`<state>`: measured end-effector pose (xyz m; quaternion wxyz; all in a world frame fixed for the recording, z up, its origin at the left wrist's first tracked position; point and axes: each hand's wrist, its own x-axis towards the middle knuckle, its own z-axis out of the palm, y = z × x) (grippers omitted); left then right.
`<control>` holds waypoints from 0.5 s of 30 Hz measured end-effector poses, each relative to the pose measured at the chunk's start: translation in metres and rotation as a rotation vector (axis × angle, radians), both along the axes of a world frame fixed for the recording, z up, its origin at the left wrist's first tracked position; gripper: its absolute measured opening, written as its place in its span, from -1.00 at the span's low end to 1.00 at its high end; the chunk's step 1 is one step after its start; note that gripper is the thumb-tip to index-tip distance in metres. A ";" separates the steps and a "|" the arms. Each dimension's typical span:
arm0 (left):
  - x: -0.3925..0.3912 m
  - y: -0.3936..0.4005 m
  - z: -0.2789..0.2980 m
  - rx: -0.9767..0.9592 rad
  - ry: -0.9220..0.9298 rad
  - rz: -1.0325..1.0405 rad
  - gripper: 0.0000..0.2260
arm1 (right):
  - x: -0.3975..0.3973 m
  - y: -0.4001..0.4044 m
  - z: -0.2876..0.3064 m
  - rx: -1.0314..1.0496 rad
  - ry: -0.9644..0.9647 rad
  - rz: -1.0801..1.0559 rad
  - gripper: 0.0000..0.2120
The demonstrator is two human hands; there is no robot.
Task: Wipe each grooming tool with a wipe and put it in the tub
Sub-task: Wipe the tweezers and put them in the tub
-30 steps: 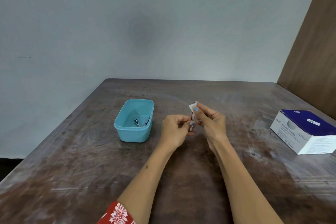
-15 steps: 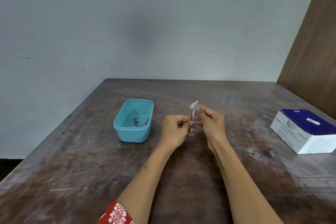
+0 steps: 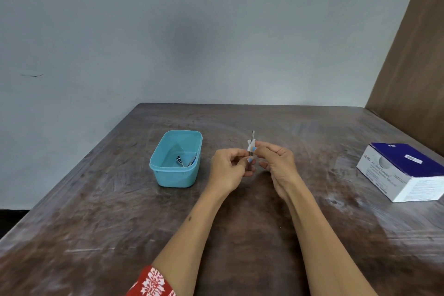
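Observation:
A thin metal grooming tool (image 3: 252,136) stands upright above the middle of the table, its lower end pinched in my left hand (image 3: 229,168). Its tip pokes out above my fingers. My right hand (image 3: 276,163) pinches a small white wipe (image 3: 250,146) around the tool's shaft, just above my left fingers. To the left stands the turquoise tub (image 3: 176,176). Inside it lie a metal nail clipper (image 3: 179,160) and another small tool (image 3: 192,161) against its right wall.
A white and dark blue box of alcohol swabs (image 3: 403,170) lies at the table's right edge. The worn brown table (image 3: 120,223) meets a pale wall at the back and a brown wooden panel (image 3: 413,67) at the right.
My right hand has slid the wipe down the tool, so the metal tip now shows above the wipe. My left hand has kept its hold.

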<state>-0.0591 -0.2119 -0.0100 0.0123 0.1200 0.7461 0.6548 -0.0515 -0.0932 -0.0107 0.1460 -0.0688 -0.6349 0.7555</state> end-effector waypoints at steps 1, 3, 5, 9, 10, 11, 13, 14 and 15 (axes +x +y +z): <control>0.000 0.000 0.000 0.000 0.003 -0.003 -0.81 | 0.000 -0.001 0.000 -0.003 0.000 0.006 -0.89; 0.000 0.000 0.001 -0.001 0.002 -0.013 -0.82 | 0.001 -0.001 0.001 -0.007 0.015 0.011 -0.93; 0.000 0.000 0.001 -0.008 -0.006 -0.033 -0.83 | 0.001 0.000 0.001 -0.025 0.042 0.001 -0.94; 0.001 0.000 0.001 0.000 -0.004 -0.030 -0.83 | 0.000 0.001 0.000 -0.054 0.043 0.013 -0.93; 0.001 0.000 0.000 0.007 0.006 -0.016 -0.83 | 0.000 0.001 -0.001 -0.047 0.027 0.038 -0.93; 0.001 0.000 0.000 0.012 0.014 -0.007 -0.83 | 0.000 0.001 -0.001 -0.038 0.011 0.061 -0.92; 0.001 -0.001 0.001 0.024 0.011 -0.018 -0.84 | 0.001 0.000 -0.002 -0.035 0.004 0.073 -0.91; 0.001 -0.002 0.001 0.027 -0.001 -0.034 -0.85 | 0.001 0.000 -0.001 -0.043 0.017 0.063 -0.90; 0.001 -0.002 0.001 0.025 -0.014 -0.049 -0.86 | 0.001 0.001 -0.001 -0.055 0.033 0.046 -0.90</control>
